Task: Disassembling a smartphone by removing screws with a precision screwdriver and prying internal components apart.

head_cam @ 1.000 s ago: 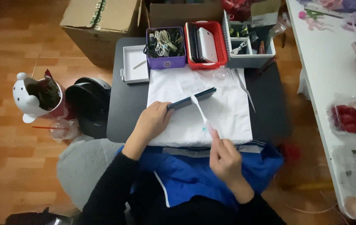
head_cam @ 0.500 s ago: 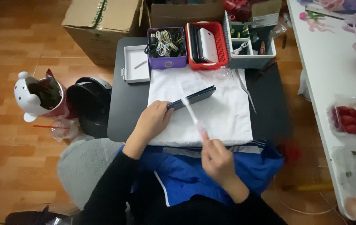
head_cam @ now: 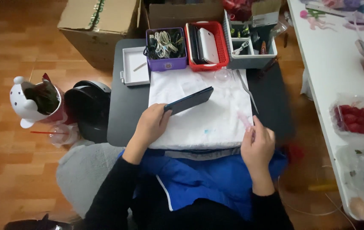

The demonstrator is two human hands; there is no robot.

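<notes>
Gripping dark phone [head_cam: 188,101], left hand [head_cam: 150,125] | right hand [head_cam: 256,142] pinching brush [head_cam: 245,120] | white cloth [head_cam: 216,110], wood floor [head_cam: 3,64]

— What is the person wearing?
— Long black sleeves that reach to both wrists, leaving the left hand [head_cam: 150,125] and right hand [head_cam: 257,147] bare.
— Anything else?
— A bright blue garment with a thin white stripe lies across the lap, over dark clothing below.
</notes>
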